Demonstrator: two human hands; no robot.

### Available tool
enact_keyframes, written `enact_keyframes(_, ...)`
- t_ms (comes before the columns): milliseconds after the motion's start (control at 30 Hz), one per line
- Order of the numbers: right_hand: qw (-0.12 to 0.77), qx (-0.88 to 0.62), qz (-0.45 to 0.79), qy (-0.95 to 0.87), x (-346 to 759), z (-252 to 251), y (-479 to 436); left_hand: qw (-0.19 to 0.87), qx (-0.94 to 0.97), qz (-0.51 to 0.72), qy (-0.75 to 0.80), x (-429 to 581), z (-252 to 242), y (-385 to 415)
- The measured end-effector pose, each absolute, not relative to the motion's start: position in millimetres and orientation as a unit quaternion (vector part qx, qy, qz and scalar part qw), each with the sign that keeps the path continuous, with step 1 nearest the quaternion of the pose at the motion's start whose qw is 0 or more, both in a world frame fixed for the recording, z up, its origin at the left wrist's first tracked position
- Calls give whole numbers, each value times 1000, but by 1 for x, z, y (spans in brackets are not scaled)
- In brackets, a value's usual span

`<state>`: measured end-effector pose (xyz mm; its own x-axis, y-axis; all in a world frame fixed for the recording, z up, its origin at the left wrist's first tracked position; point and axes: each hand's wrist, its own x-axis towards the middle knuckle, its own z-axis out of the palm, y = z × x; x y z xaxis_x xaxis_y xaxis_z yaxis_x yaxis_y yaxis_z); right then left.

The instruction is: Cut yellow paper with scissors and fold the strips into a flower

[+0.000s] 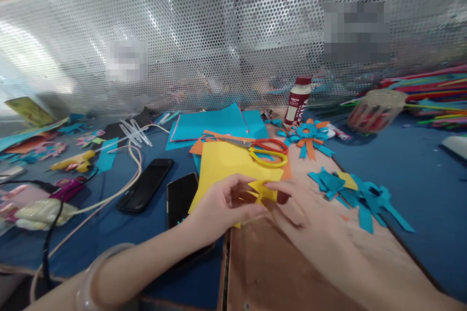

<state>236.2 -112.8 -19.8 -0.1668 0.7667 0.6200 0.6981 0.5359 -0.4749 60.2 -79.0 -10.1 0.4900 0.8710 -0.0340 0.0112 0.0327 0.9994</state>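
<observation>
The worktop lies under the left hand and right hand. Just beyond them, a yellow paper sheet lies partly under red-and-yellow-handled scissors; between their fingertips, both hands hold a small notched yellow paper piece.

Two hands, one bangle, two phones, one pair of scissors, one bottle, one clear tub, one yellow glue gun, at least two blue sheets, at least one yellow sheet, one blue-and-orange rosette; the clear sticks and coloured stems overlap too much to count
</observation>
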Motion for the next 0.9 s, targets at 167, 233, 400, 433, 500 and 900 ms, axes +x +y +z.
enact_keyframes(167,419,-483,52,-767,237,-20,-115,634,595,337,362,60,-6,-79)
enact_keyframes(233,417,-481,41,-770,238,-22,-115,644,587,329,363,61,-5,-79)
enact_keyframes(400,415,-481,38,-771,241,-26,-115,651,573,347,357,62,-6,-78)
enact_keyframes(433,416,-478,34,-773,241,-26,-114,651,572,350,356,62,-6,-78)
enact_keyframes(500,414,-466,16,-782,242,-25,-114,650,575,346,357,62,-6,-77)
enact_keyframes(900,411,-452,0,-792,240,-8,-119,659,573,339,350,62,-4,-76)
